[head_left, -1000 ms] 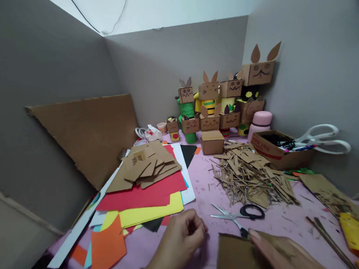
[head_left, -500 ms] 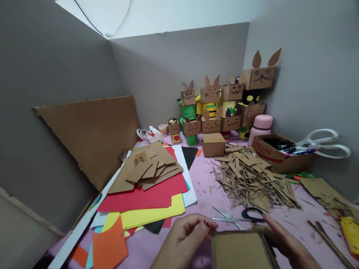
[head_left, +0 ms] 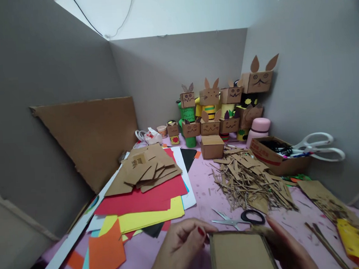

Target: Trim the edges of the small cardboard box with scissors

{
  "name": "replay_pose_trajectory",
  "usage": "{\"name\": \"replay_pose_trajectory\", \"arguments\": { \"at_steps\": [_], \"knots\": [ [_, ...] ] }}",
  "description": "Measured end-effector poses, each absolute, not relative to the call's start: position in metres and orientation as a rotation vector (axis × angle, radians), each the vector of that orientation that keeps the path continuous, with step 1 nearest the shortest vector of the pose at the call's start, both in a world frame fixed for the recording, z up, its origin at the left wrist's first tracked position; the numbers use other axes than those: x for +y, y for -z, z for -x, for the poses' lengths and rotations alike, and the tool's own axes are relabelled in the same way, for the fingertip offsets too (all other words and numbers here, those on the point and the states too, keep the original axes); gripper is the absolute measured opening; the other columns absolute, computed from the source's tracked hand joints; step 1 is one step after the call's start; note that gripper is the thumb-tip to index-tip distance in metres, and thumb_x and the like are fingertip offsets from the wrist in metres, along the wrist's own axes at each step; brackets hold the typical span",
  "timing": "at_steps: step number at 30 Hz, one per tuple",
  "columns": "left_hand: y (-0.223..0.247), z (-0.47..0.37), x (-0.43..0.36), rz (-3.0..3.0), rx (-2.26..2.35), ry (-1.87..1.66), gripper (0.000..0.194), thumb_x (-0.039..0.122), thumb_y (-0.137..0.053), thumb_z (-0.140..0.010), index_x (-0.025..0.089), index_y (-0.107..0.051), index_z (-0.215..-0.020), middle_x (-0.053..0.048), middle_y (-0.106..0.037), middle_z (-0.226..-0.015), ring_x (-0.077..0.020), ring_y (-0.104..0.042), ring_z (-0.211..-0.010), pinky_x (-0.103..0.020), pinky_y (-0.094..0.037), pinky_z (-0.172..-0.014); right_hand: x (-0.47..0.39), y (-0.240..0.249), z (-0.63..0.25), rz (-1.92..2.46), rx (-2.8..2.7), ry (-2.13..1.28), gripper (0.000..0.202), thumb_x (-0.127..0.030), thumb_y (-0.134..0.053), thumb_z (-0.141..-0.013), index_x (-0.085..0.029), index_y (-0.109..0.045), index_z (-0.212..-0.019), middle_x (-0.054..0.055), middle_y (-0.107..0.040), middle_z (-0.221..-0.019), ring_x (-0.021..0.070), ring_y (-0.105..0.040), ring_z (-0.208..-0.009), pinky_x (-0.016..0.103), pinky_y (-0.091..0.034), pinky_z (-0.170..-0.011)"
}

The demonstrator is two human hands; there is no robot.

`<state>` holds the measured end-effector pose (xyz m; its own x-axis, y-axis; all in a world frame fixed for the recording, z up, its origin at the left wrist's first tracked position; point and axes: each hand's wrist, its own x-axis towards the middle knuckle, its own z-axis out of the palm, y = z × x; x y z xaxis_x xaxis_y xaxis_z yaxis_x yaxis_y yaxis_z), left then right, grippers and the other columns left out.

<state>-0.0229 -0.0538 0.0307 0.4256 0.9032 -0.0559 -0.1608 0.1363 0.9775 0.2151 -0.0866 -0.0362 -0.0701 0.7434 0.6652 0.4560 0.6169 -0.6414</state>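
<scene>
A small cardboard box (head_left: 243, 256), its rimmed square side facing up, sits at the bottom of the view between both hands. My left hand (head_left: 183, 249) is closed, its thumb and index finger at the box's far left corner. Along the right side of the box, my right hand (head_left: 292, 247) grips it, its fingers partly hidden behind the edge. Scissors with black handles (head_left: 253, 217) lie just beyond the box, blades spread and pointing left. The near part of the box is cut off by the frame.
Coloured paper (head_left: 154, 214) and cardboard pieces (head_left: 151, 165) lie left. Cardboard scraps (head_left: 247, 179) are heaped at right, by a box (head_left: 270, 157) holding white-handled scissors (head_left: 318, 146). Cardboard animal figures (head_left: 211, 126) stand at the back. A yellow wrapper (head_left: 356, 241) lies front right.
The view has shifted slightly. My right hand's fingers have drawn in closer against the box's right side. My left hand stays at the far left corner.
</scene>
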Motion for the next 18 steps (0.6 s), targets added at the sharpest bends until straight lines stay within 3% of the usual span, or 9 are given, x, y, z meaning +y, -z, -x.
{"name": "replay_pose_trajectory", "arguments": {
  "at_steps": [2, 3, 4, 6, 9, 11, 14, 16, 18],
  "knots": [
    [-0.018, 0.024, -0.048, -1.230, 0.721, -0.836, 0.057, 0.057, -0.077, -0.057, 0.025, -0.067, -0.103, -0.003, -0.064, -0.094, -0.0183, -0.055, -0.079, -0.030, -0.042, -0.072, -0.076, 0.037, -0.213, 0.954, -1.696, -0.317, 0.078, -0.030, -0.067, -0.083, -0.041, -0.023, -0.146, 0.001, -0.076, -0.093, 0.0217, -0.075, -0.074, 0.025, -0.061, -0.051],
    [-0.010, 0.022, -0.044, -1.282, 0.686, -0.798, 0.080, 0.053, -0.086, -0.042, 0.026, -0.063, -0.114, -0.005, -0.063, -0.106, -0.0237, -0.056, -0.092, -0.033, -0.042, -0.082, -0.072, 0.037, -0.213, 0.954, -1.693, -0.319, 0.075, -0.032, -0.064, -0.086, -0.042, -0.022, -0.146, 0.001, -0.076, -0.091, 0.0207, -0.075, -0.073, 0.025, -0.061, -0.051],
    [-0.003, 0.020, -0.041, -1.257, 0.712, -0.794, 0.088, 0.054, -0.086, -0.041, 0.027, -0.058, -0.121, -0.007, -0.062, -0.112, -0.0269, -0.056, -0.098, -0.036, -0.042, -0.085, -0.070, 0.036, -0.213, 0.966, -1.689, -0.319, 0.072, -0.033, -0.062, -0.087, -0.042, -0.022, -0.146, 0.001, -0.076, -0.092, 0.0203, -0.075, -0.075, 0.025, -0.061, -0.052],
    [0.010, 0.014, -0.036, -1.178, 0.784, -0.814, 0.087, 0.062, -0.074, -0.058, 0.029, -0.046, -0.133, -0.010, -0.059, -0.120, -0.0288, -0.056, -0.102, -0.039, -0.043, -0.087, -0.071, 0.032, -0.214, 0.995, -1.689, -0.307, 0.071, -0.038, -0.062, -0.086, -0.041, -0.024, -0.146, 0.002, -0.074, -0.098, 0.0213, -0.074, -0.081, 0.026, -0.061, -0.057],
    [0.011, 0.010, -0.037, -1.090, 0.615, -0.844, 0.088, 0.066, -0.068, -0.062, 0.028, -0.040, -0.137, -0.009, -0.062, -0.111, -0.0265, -0.059, -0.099, -0.040, -0.041, -0.091, -0.079, 0.021, -0.218, 1.055, -1.710, -0.308, 0.076, -0.053, -0.061, -0.081, -0.034, -0.027, -0.146, 0.007, -0.069, -0.113, 0.0273, -0.070, -0.097, 0.033, -0.061, -0.067],
    [0.002, 0.011, -0.041, -1.046, 0.453, -0.821, 0.077, 0.065, -0.067, -0.065, 0.027, -0.048, -0.129, -0.007, -0.065, -0.102, -0.0242, -0.060, -0.095, -0.040, -0.041, -0.091, -0.084, 0.013, -0.219, 1.079, -1.723, -0.341, 0.079, -0.064, -0.053, -0.079, -0.029, -0.028, -0.146, 0.008, -0.066, -0.119, 0.0313, -0.065, -0.106, 0.038, -0.059, -0.074],
    [-0.012, 0.013, -0.050, -1.141, 0.598, -0.776, 0.031, 0.047, -0.068, -0.076, 0.019, -0.067, -0.091, -0.002, -0.064, -0.078, -0.0154, -0.058, -0.076, -0.030, -0.042, -0.075, -0.084, 0.008, -0.218, 1.011, -1.685, -0.463, 0.077, -0.070, -0.041, -0.080, -0.029, -0.031, -0.144, 0.008, -0.068, -0.116, 0.0321, -0.065, -0.106, 0.043, -0.057, -0.075],
    [-0.016, 0.012, -0.053, -1.138, 0.748, -0.819, 0.029, 0.045, -0.067, -0.077, 0.017, -0.062, -0.070, 0.003, -0.055, -0.061, -0.0100, -0.049, -0.058, -0.023, -0.037, -0.059, -0.082, 0.008, -0.216, 0.963, -1.616, -0.592, 0.073, -0.067, -0.037, -0.084, -0.027, -0.031, -0.145, 0.009, -0.070, -0.112, 0.0305, -0.068, -0.100, 0.042, -0.058, -0.073],
    [-0.016, 0.011, -0.054, -1.134, 0.844, -0.853, 0.035, 0.048, -0.065, -0.077, 0.018, -0.055, -0.063, 0.006, -0.049, -0.052, -0.0078, -0.040, -0.049, -0.021, -0.028, -0.050, -0.080, 0.011, -0.215, 0.921, -1.559, -0.726, 0.070, -0.063, -0.038, -0.086, -0.025, -0.033, -0.144, 0.009, -0.072, -0.107, 0.0291, -0.070, -0.095, 0.041, -0.058, -0.071]
  ]
}}
